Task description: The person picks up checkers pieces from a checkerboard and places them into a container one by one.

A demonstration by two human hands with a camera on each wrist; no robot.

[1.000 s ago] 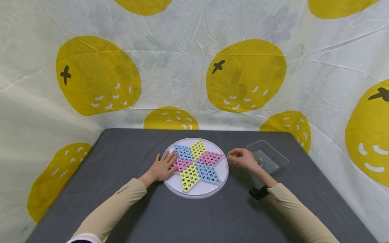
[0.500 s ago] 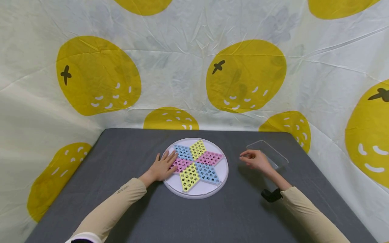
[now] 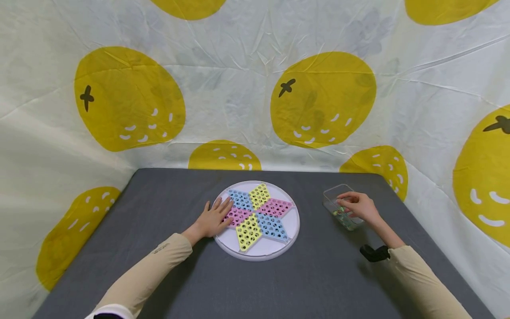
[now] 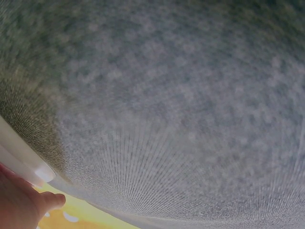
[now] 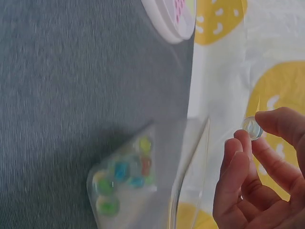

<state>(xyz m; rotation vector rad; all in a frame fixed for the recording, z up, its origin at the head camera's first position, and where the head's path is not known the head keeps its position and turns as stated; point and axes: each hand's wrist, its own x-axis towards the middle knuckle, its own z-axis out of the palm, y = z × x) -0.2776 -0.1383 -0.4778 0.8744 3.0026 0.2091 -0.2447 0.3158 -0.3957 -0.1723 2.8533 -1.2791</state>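
Note:
My left hand (image 3: pixel 214 220) lies with its fingers spread on the left edge of a round white Chinese checkers board (image 3: pixel 231 248). The board's star has pink, blue and yellow points full of holes. In the left wrist view only a bit of that hand (image 4: pixel 21 202) shows beside the white rim. My right hand (image 3: pixel 360 207) is over a clear plastic box (image 3: pixel 329 192) to the right of the board. Between thumb and fingertip it pinches a clear glass marble (image 5: pixel 252 128). Several green, blue and reddish marbles (image 5: pixel 107 205) lie in the box, partly blurred.
A dark grey cloth (image 3: pixel 263 288) covers the table. Behind and at both sides hangs a white curtain (image 3: pixel 227 110) with big yellow fruit prints. A black strap-on device (image 3: pixel 374 253) sits at the right wrist.
My right hand has moved right, from beside the board's right edge to over the clear box. The left hand has stayed still on the board.

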